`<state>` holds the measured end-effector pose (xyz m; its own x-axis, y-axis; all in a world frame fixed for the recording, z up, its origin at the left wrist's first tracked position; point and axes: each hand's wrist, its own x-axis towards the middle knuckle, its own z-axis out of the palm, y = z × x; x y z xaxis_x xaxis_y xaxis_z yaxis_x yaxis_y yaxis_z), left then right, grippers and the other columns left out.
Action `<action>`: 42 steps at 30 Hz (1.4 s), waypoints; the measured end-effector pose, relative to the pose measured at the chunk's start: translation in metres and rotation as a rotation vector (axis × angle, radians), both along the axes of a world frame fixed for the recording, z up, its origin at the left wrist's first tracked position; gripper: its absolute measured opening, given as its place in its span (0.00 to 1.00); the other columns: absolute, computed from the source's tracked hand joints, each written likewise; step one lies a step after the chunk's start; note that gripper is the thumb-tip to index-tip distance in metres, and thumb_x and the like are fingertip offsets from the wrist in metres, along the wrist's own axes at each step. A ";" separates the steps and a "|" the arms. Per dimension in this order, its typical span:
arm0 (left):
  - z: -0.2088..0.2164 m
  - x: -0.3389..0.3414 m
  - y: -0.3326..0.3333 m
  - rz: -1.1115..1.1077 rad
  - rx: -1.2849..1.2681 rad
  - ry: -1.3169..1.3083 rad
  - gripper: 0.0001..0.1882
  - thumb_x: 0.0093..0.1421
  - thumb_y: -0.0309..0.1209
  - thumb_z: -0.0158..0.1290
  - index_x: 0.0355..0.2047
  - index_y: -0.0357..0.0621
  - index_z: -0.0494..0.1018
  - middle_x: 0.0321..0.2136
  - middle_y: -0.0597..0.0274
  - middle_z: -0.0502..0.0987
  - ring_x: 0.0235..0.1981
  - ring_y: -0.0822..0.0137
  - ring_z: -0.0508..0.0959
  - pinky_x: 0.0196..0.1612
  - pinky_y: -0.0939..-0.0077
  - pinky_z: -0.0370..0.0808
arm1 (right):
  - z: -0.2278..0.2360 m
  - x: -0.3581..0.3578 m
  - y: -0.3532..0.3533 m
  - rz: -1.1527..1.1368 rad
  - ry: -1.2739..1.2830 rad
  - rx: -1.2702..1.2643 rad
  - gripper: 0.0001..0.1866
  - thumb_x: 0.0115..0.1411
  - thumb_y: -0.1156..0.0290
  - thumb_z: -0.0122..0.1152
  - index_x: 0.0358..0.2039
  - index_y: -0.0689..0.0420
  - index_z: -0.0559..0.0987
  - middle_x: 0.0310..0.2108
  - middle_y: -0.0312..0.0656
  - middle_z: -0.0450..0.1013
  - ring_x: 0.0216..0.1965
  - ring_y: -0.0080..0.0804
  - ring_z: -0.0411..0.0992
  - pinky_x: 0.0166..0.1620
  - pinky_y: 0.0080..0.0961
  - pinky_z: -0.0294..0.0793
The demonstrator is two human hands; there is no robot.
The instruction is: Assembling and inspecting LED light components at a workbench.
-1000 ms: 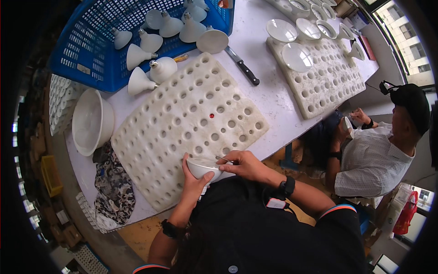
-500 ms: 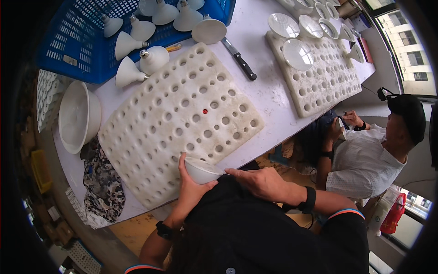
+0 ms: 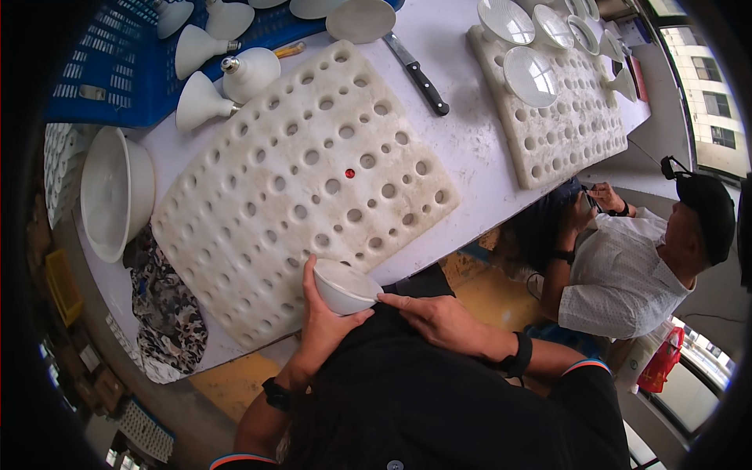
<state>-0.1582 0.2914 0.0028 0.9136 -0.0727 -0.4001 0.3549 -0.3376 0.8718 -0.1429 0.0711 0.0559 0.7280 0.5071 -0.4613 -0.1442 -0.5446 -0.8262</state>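
Observation:
My left hand [image 3: 323, 321] is wrapped round a white lamp bulb [image 3: 345, 299], thumb and fingers on its sides, with its wide round face tilted upward. My right hand [image 3: 439, 316] reaches the bulb's rim with the index fingertip. Its other fingers are curled in; whatever they hold, if anything, is too small or hidden to name. Both hands are just off the near edge of a white foam board [image 3: 258, 211] full of round holes. A small red spot [image 3: 350, 173] shows on that board.
Cone-shaped bulbs [image 3: 202, 51] lie in and beside a blue crate [image 3: 110, 113]. A knife [image 3: 419, 78] rests behind the board. At left are a white basin [image 3: 117, 188] and a patterned cloth [image 3: 168, 305]. A second board [image 3: 540, 133] carries lamp covers [image 3: 531, 76]. A co-worker [image 3: 627, 266] sits at right.
The bulb's flat face now shows more fully, and my right fingertip has moved slightly along its rim. The whole view has shifted, while my left hand keeps its hold.

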 end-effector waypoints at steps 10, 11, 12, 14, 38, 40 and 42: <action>-0.005 0.000 0.006 -0.091 0.032 -0.013 0.62 0.35 0.30 0.71 0.63 0.43 0.38 0.56 0.42 0.52 0.57 0.49 0.59 0.58 0.59 0.61 | -0.002 0.016 -0.004 -0.027 0.273 0.173 0.23 0.59 0.74 0.49 0.57 0.47 0.68 0.38 0.52 0.74 0.35 0.48 0.74 0.40 0.33 0.73; -0.005 0.001 0.005 -0.092 0.029 -0.009 0.62 0.35 0.30 0.71 0.63 0.43 0.38 0.56 0.42 0.52 0.57 0.49 0.59 0.58 0.59 0.61 | -0.003 0.018 -0.005 -0.029 0.278 0.170 0.23 0.59 0.74 0.49 0.57 0.47 0.68 0.38 0.52 0.74 0.35 0.48 0.74 0.40 0.33 0.73; -0.004 0.002 0.006 -0.125 0.071 -0.048 0.62 0.35 0.31 0.71 0.62 0.43 0.38 0.56 0.41 0.53 0.56 0.47 0.59 0.58 0.58 0.61 | -0.003 0.021 -0.006 -0.032 0.367 0.183 0.23 0.60 0.75 0.48 0.57 0.47 0.67 0.41 0.52 0.74 0.37 0.45 0.75 0.43 0.31 0.72; -0.003 0.004 0.006 -0.159 0.109 -0.081 0.62 0.35 0.31 0.71 0.62 0.42 0.39 0.55 0.40 0.53 0.56 0.45 0.60 0.57 0.57 0.62 | -0.001 0.024 -0.005 -0.036 0.463 0.192 0.24 0.60 0.76 0.48 0.57 0.48 0.67 0.43 0.51 0.74 0.39 0.41 0.75 0.46 0.28 0.72; 0.003 0.053 0.004 -0.314 0.127 0.186 0.60 0.35 0.25 0.69 0.62 0.39 0.39 0.55 0.36 0.54 0.55 0.39 0.61 0.53 0.55 0.66 | 0.007 0.033 0.028 -0.669 0.789 0.053 0.18 0.65 0.72 0.47 0.55 0.53 0.70 0.24 0.27 0.65 0.25 0.13 0.57 0.31 0.13 0.64; 0.004 0.056 0.002 -0.349 0.154 0.201 0.60 0.35 0.26 0.69 0.62 0.39 0.39 0.55 0.36 0.54 0.54 0.38 0.61 0.52 0.54 0.67 | 0.007 0.036 0.030 -0.711 0.829 0.006 0.18 0.64 0.71 0.48 0.56 0.52 0.70 0.26 0.27 0.67 0.25 0.13 0.58 0.31 0.13 0.65; 0.004 0.059 0.001 -0.349 0.150 0.206 0.60 0.35 0.26 0.69 0.63 0.39 0.38 0.54 0.35 0.54 0.53 0.37 0.62 0.51 0.53 0.68 | 0.008 0.040 0.033 -0.735 0.841 -0.020 0.18 0.64 0.71 0.48 0.56 0.52 0.70 0.26 0.27 0.68 0.25 0.13 0.58 0.31 0.13 0.65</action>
